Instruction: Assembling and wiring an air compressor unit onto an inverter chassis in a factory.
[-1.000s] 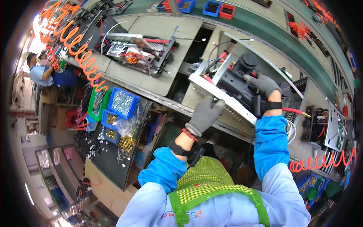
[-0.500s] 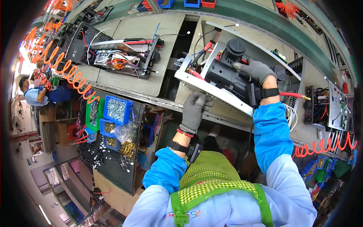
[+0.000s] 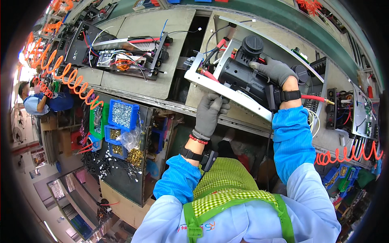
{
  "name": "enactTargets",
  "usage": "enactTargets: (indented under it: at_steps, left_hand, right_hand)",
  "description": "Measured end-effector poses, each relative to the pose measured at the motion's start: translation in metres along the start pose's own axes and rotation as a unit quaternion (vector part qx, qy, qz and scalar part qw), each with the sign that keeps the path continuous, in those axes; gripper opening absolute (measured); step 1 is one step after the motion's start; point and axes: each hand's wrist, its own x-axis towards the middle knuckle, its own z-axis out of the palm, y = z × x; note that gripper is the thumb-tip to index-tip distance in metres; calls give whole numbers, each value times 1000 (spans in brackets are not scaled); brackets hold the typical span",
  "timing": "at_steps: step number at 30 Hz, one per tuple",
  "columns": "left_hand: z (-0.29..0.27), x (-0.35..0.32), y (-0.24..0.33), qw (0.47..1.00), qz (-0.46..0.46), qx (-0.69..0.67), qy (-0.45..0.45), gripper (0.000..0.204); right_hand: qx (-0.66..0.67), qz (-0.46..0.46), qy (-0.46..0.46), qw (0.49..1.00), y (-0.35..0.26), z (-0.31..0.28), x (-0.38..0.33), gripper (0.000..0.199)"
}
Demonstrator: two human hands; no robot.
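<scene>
"What is the right hand (image 3: 277, 73) doing?"

"It lies on a fat black barrel (image 3: 243, 77). One finger points out to the left. The other fingertips are hard to see, so I can't tell how tight its hold is."

"And the left hand (image 3: 209, 115)?"

"Its fingers are curled in, nearly closed, right at the front edge of the metal case (image 3: 247, 103). I can't tell if it pinches something tiny."

"Where is the barrel?"

"Inside the metal case, with a round black cap (image 3: 252, 44) next to it. The case is on the bench (image 3: 160, 87), in front of the person."

"What else is near?"

"A red hose (image 3: 314, 98) with a gold tip pokes out on the right. Over to the left, another open machine (image 3: 121, 56) full of wires sits on the bench. Below that, a blue bin (image 3: 135, 113) and a green bin (image 3: 106, 115) stand side by side. The blue one is full of shiny little bits."

"And farther off?"

"A curly orange cord (image 3: 69, 77) hangs on the left, and past it is a person in blue (image 3: 34, 104)."
</scene>
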Motion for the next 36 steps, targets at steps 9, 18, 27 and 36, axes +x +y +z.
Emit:
enactTargets:
  at_steps: [9, 18, 27, 36]
  left_hand:
    - [5, 2, 5, 983, -78, -169, 7, 26]
    - [8, -5, 30, 964, -203, -171, 28, 30]
    - [19, -4, 56, 969, -238, 36, 44, 31]
    - [13, 0, 37, 969, -225, -95, 46, 27]
  right_hand:
    - [-33, -8, 40, 999, 5, 5, 5, 95]
    - [-19, -5, 35, 999, -2, 3, -1, 91]
    - [-18, -9, 26, 999, 0, 0, -1, 88]
    - [-41, 4, 31, 999, -4, 1, -5, 90]
